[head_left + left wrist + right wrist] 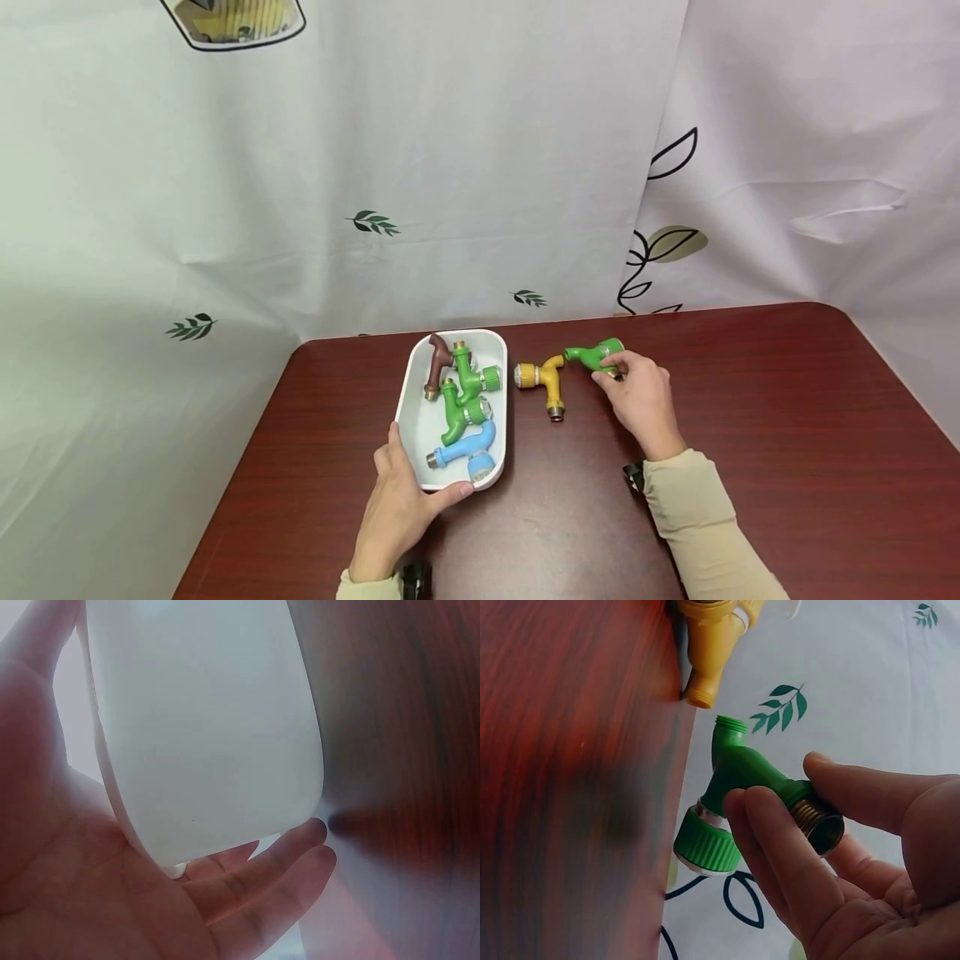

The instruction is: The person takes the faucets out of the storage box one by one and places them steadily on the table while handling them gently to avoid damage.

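My right hand (643, 400) pinches a green tap (744, 776) near its brass threaded inlet, thumb on one side and fingers on the other. Its ribbed green knob (707, 841) points away from the palm. Just left of it a yellow tap (552, 385) lies on the table, threaded end toward me. My left hand (401, 504) holds the near left corner of a white tray (504, 358), thumb along the near rim and fingers along the left side. Inside the tray are a brown tap (438, 367), two green taps (467, 379) and a blue tap (467, 446).
The dark red wooden table (787, 433) runs back to a white cloth (480, 167) printed with leaves. The tray stands left of the middle, close to the table's far edge.
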A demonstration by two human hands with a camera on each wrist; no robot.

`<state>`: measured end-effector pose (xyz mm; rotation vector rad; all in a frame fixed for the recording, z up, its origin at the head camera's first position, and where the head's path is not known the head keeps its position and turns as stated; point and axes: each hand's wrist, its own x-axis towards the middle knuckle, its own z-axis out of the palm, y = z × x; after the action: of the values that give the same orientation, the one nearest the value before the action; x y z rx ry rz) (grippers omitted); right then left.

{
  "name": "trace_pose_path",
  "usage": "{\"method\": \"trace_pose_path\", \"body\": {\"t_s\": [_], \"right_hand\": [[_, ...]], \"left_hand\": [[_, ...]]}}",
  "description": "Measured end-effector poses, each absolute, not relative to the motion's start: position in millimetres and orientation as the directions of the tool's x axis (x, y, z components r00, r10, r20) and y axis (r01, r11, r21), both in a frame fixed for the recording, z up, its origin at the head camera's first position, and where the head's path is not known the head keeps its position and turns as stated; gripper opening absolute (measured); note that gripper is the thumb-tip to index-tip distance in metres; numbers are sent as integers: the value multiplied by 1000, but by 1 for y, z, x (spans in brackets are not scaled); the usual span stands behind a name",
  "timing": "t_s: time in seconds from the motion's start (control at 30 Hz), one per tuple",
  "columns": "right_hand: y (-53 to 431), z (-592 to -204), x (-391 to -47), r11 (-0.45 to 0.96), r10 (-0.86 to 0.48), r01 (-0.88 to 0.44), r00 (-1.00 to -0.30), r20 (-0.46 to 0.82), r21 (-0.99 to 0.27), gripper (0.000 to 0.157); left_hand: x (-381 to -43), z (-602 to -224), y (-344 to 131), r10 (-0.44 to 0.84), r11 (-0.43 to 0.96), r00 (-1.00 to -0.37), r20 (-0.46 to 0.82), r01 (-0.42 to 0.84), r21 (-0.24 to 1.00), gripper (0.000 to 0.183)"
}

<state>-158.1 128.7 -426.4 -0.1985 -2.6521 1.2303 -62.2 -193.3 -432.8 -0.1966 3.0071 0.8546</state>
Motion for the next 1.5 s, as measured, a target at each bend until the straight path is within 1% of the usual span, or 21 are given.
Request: {"method": "trace_pose_path", "body": {"t_s": [0.4, 0.8, 1.0, 1.23, 1.5], "right_hand": [[131, -433, -160, 654, 215, 75, -973, 89, -753, 23], [133, -435, -160, 662, 170, 44, -981, 93, -748, 22], [136, -432, -159, 687, 100, 32, -994, 51, -726, 30], [136, -428, -160, 727, -35, 26, -997, -75, -686, 40], [135, -430, -158, 714, -67, 29, -992, -109, -700, 34]], "left_hand": [[-62, -434, -193, -116, 843, -993, -38, -119, 524, 144], [-63, -435, -192, -112, 843, -993, -23, -107, 528, 143], [-63, -435, -192, -111, 842, -993, -31, -111, 528, 143], [-64, -434, -194, -109, 844, -994, -26, -106, 526, 143], [-64, -435, -194, -110, 846, -993, -32, -111, 522, 143]]}}
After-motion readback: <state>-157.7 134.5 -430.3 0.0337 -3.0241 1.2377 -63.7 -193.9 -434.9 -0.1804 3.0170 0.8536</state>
